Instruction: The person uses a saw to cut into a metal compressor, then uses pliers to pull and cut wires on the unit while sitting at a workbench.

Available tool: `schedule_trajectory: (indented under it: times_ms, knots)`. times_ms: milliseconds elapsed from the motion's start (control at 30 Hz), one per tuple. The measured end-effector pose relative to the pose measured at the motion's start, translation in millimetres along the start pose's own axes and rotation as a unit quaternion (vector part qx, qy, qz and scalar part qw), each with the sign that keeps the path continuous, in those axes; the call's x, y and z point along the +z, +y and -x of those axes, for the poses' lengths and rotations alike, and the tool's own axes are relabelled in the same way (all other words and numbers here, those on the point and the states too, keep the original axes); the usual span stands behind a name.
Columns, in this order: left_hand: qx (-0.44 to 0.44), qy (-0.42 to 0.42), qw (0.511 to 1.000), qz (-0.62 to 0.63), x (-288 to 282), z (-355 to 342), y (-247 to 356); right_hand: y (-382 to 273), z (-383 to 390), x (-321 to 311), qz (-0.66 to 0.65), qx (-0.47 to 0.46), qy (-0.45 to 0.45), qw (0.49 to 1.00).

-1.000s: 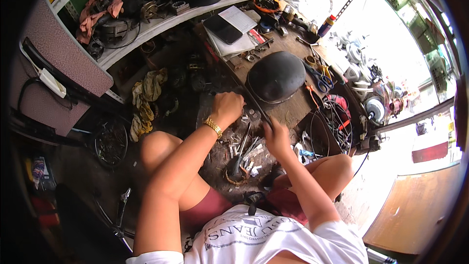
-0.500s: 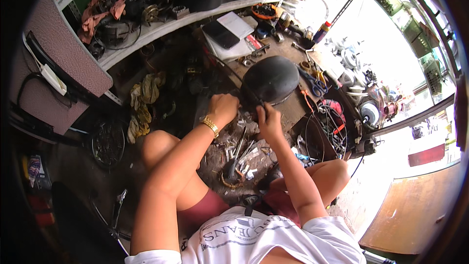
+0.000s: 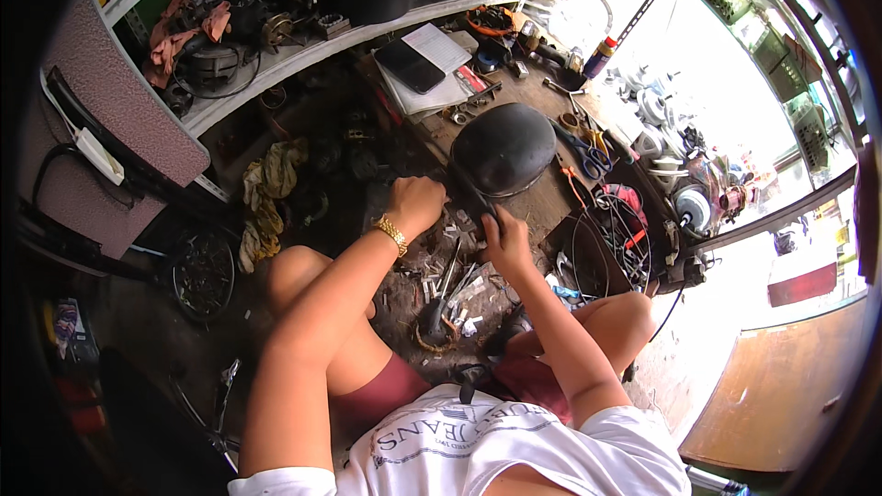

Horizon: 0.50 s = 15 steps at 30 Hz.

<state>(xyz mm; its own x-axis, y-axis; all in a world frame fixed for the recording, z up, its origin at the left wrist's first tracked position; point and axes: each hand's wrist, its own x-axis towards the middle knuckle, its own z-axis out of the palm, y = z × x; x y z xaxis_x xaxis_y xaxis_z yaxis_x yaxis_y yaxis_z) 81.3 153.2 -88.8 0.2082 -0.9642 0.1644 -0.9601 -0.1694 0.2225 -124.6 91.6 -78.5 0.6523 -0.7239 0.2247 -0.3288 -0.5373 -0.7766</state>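
Note:
My left hand [image 3: 417, 206], a gold bracelet at its wrist, is closed in a fist over the near edge of the low worktable; what it holds, if anything, is hidden. My right hand [image 3: 506, 239] is pinched on one end of a dark narrow strip [image 3: 472, 195], which runs up and to the left along the edge of a black dome-shaped object [image 3: 503, 149]. That object is smooth and rounded and rests on the wooden tabletop [image 3: 544, 207]. Whether the strip is fixed to it, I cannot tell.
A black phone [image 3: 410, 67] lies on papers behind the dome. Blue-handled scissors [image 3: 593, 160] and a wire coil [image 3: 621, 237] are to its right. Scraps and a long thin tool [image 3: 449, 274] litter the floor between my legs. A yellowish rag [image 3: 266, 197] hangs at left.
The whole view has shifted slightly. My right hand sits a little lower relative to the dome, and more of the dark strip shows between them. The left fist keeps about the same pose.

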Motion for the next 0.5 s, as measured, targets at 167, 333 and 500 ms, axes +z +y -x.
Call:
schedule_trajectory:
  times_ms: [167,333,500]
  knots:
    - [-0.005,0.005,1.0,0.014,-5.5,7.4,-4.3,-1.9,95.4,-67.7,0.004,0.031,-0.054,0.998]
    - [0.029,0.023,0.999,0.016,3.7,-4.5,7.1,-0.6,-12.7,11.4,0.021,-0.041,0.043,0.998]
    - [0.007,-0.003,1.0,0.009,-1.6,-0.2,-5.4,3.0,47.6,-30.2,0.034,0.046,-0.032,0.998]
